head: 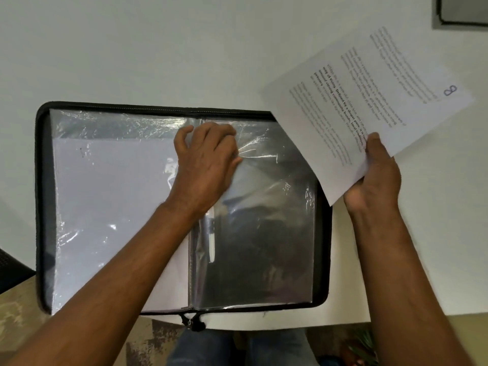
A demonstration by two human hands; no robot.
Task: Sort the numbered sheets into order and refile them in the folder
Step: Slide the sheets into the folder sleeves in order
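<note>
1. Left fingers [224, 133] are curled and bunched, pinching at the top edge of a clear sleeve [264, 220] near the spine of the folder [39, 180]; whether the sleeve mouth is already parted I cannot tell.
2. Right fingers [375, 141]: thumb on the printed face, remaining fingers underneath, pinching the lower edge of a sheet [369, 101]. The sheet is held clear of the desk [132, 48], tilted, over the folder's far-right corner.
3. Sheet carries printed text and a handwritten "8" near one corner.
4. Folder lies open and flat at the near edge of the desk, zip pulls [191, 322] hanging over that edge.
5. Left-page sleeve [105, 207] already holds white paper; its number is not legible. The right-page sleeve looks dark and empty.
6. Step in hand (judgement): refiling, with sheet 8 about to go into the right-page sleeve. Sorting appears done or nearly so, since only one loose sheet shows.
7. Next move calls for: left hand [206, 165] to hold the sleeve mouth open; right hand [375, 180] to square the sheet to the opening and feed its leading edge in from the top without buckling.
8. Count: hands 2; folder 1; loose sheets 1; sleeves showing 2 (more may lie beneath, cannot tell); zip pulls 2.
</note>
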